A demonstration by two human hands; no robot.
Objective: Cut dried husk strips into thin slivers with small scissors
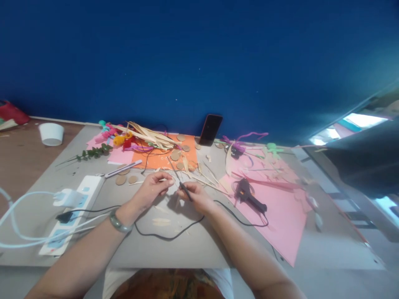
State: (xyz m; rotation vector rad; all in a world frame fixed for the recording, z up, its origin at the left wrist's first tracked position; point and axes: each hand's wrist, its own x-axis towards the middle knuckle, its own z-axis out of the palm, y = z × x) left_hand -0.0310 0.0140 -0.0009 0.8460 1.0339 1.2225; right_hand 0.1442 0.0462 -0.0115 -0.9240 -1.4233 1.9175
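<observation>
Over the middle of the grey board, my right hand (198, 197) is closed around a pair of dark-handled scissors (185, 189), whose thin blades point up and to the left. My left hand (153, 189) is just left of the scissors, its thumb and fingertips pinched together. Whatever sits in that pinch is too small to make out. Below both hands, pale husk scraps (161, 222) are scattered on the board. Round wooden discs (175, 155) and torn husk strips lie beyond the fingers on an orange sheet (149, 158).
On the right, a black glue gun (249, 195) rests on pink paper (280, 224), its cord crossing in front of me. A power strip (75, 216) with white cables is at left, near a utility knife (123, 169). A phone (211, 129) leans against the blue wall; a white cup (51, 134) stands far left.
</observation>
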